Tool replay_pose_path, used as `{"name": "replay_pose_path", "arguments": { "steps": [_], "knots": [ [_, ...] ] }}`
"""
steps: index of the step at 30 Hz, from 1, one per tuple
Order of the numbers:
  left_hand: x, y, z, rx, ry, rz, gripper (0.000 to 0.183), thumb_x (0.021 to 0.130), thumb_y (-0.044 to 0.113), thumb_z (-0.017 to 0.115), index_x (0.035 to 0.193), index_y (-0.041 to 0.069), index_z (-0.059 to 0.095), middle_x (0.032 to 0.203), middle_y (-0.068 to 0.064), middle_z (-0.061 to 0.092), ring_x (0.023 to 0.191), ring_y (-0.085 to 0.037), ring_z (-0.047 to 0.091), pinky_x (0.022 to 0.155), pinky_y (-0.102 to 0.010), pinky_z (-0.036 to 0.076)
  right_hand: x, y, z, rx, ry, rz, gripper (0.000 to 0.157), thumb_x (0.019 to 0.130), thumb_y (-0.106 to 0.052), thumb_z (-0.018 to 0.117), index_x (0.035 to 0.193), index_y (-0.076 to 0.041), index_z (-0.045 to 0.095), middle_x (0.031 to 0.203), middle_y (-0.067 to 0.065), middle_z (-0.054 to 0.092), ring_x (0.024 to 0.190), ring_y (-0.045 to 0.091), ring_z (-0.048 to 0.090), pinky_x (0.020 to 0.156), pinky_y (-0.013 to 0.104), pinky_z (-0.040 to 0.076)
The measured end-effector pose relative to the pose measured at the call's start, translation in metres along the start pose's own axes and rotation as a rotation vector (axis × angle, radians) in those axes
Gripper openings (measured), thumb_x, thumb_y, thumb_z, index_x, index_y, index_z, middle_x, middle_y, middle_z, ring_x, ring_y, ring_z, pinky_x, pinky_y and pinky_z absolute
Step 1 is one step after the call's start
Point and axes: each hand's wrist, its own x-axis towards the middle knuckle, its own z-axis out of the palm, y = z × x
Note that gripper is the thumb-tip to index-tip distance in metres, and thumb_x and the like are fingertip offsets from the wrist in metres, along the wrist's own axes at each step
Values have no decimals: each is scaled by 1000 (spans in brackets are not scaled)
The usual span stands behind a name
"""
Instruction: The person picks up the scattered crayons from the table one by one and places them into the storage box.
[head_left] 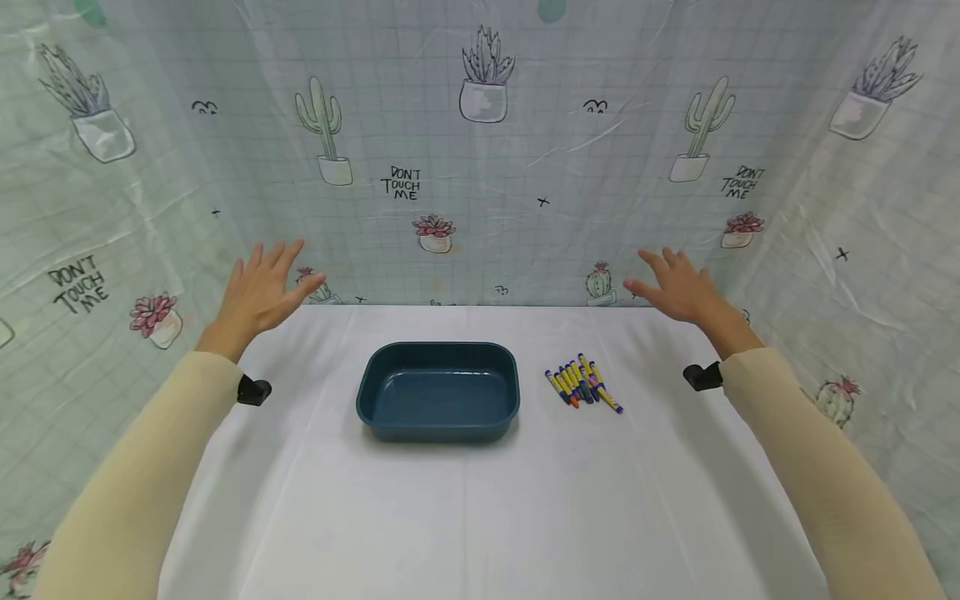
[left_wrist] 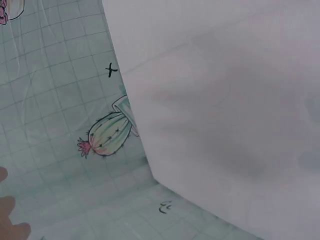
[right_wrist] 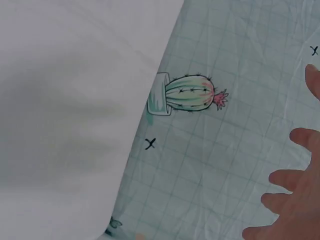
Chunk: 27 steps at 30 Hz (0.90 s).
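Note:
My left hand [head_left: 258, 289] is raised over the table's far left corner, fingers spread and holding nothing. Over the far right corner my right hand [head_left: 678, 287] is also raised with spread fingers and nothing in it. Between them on the table sits a dark blue rectangular tray [head_left: 438, 433] with rounded corners, its inside bare. To the right of the tray lies a loose bunch of several crayons [head_left: 573, 382], mostly in yellow and blue wrappers, one with an orange tip. In the right wrist view, the fingers [right_wrist: 287, 180] show at the right edge; neither hand touches anything.
A white table [head_left: 465, 517] lies under the tray and crayons. Behind and beside it hangs a pale green checked curtain [head_left: 495, 167] printed with potted cacti. Each sleeve carries a small black wrist camera at the cuff.

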Motion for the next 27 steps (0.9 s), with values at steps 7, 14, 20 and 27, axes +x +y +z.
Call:
{"name": "replay_pose_path", "arguments": {
  "steps": [7,14,20,27],
  "knots": [
    [-13,7,9,-99,30,-12,88,101,68,40,168,17,13,168,-30,21,154,-60,7,120,-80,4,-11,-9,7,55,-4,-50,81,106,-51,49,164,-3,19,167,36,13,153,58,13,118,81,14],
    [-30,19,31,-200,15,10,83,104,63,40,167,15,15,169,-24,24,154,-57,15,120,-78,14,-22,-14,22,128,-45,-101,80,105,-42,57,163,-1,19,165,34,23,151,56,23,117,76,25],
    [-43,29,48,-279,-12,-28,80,106,62,34,168,18,11,171,-24,18,156,-54,17,118,-80,16,-28,-19,33,143,-59,-108,80,105,-44,57,164,-4,21,165,34,26,150,55,26,117,75,28],
    [-49,41,65,-413,-48,-40,77,107,58,34,168,19,8,173,-20,14,157,-50,16,121,-76,14,-35,-22,37,186,-58,-120,79,104,-41,59,163,-3,22,166,30,26,151,53,26,119,72,27]
  ]
}}
